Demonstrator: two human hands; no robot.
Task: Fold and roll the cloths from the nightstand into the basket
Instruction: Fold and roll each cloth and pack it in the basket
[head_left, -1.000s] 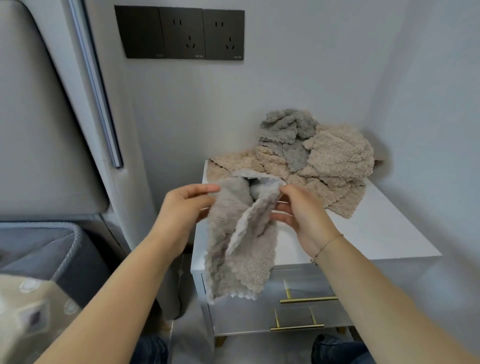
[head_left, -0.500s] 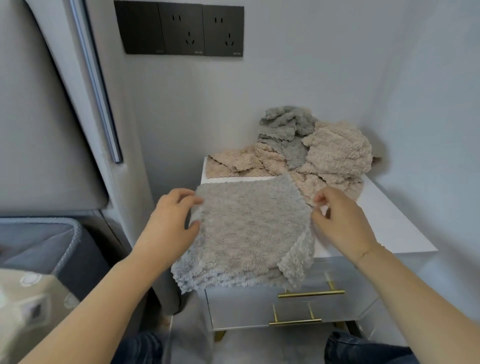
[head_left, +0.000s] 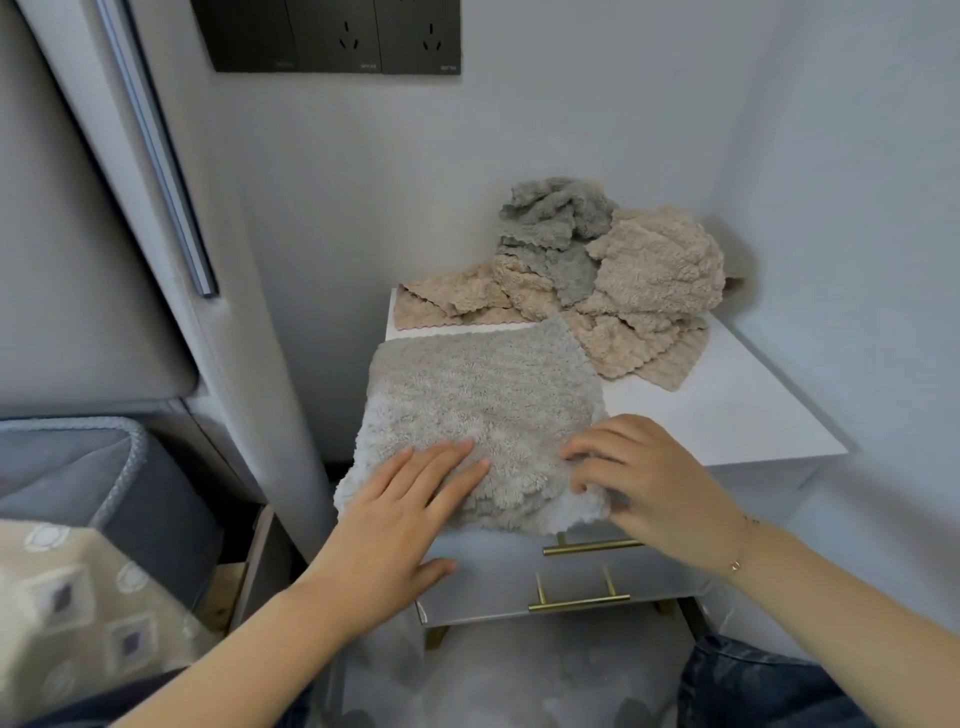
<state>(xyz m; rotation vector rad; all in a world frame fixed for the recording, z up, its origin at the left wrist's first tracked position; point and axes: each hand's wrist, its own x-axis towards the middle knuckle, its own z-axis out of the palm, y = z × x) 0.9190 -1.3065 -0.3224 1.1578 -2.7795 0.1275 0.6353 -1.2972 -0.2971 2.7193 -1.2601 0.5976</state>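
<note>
A light grey fluffy cloth (head_left: 483, 405) lies spread flat on the front left of the white nightstand (head_left: 727, 410), its near edge hanging over the front. My left hand (head_left: 410, 509) rests flat on the cloth's near left part with straight fingers. My right hand (head_left: 644, 478) sits at the near right corner, fingers curled onto the cloth's edge. Behind it a heap of cloths is piled against the wall: beige ones (head_left: 654, 280) and a darker grey one (head_left: 556, 223). The grey basket (head_left: 124, 457) stands low at the left.
Two drawers with gold handles (head_left: 579, 603) face me under the nightstand top. A padded headboard (head_left: 78, 260) and a patterned bedspread (head_left: 67, 613) fill the left. Dark wall sockets (head_left: 337, 36) are above. The wall corner closes in on the right.
The cloth went from hanging bunched between my hands to being laid flat on the nightstand. Both hands have moved down to its near edge, the left now pressing flat.
</note>
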